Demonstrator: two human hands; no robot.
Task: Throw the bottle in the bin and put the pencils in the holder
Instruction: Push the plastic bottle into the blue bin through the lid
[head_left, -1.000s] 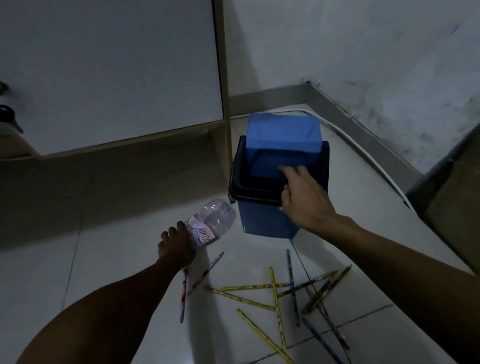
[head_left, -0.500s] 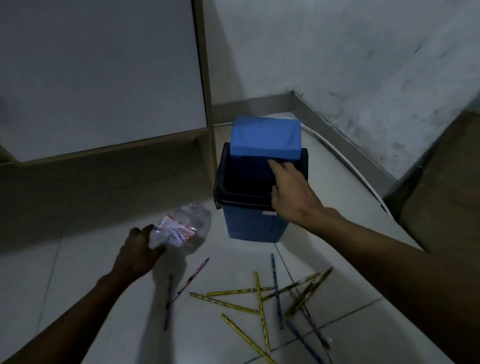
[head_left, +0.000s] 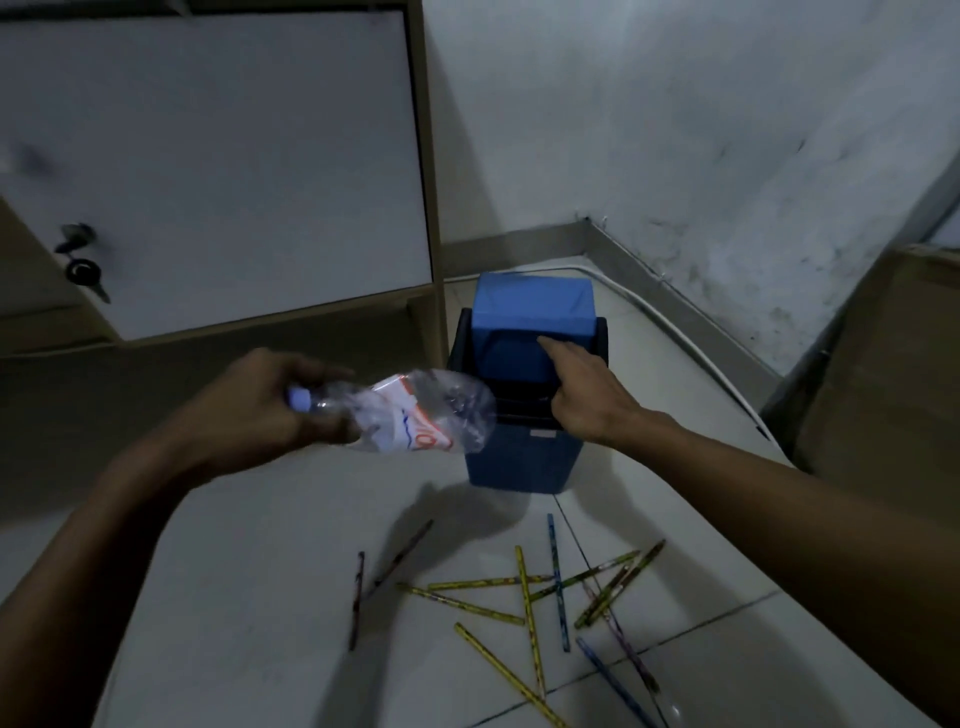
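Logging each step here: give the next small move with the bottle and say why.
Probably carry the bottle rightward and push it base-first into the bin. The left hand grips it near the cap, lifted beside the bin, while the right hand presses the swing lid inward, leaving a dark gap.

Bottle (head_left: 410, 415): clear crumpled plastic, red-and-white label, pale cap, held roughly horizontal off the floor with its base toward the bin (head_left: 522, 457). Bin: small, blue, dark rim, blue swing lid (head_left: 535, 317) tipped inward, standing on the floor in the corner. Pencils (head_left: 530, 597): about a dozen, mostly yellow plus some blue and dark ones, scattered and crossing on the floor tiles in front of the bin.
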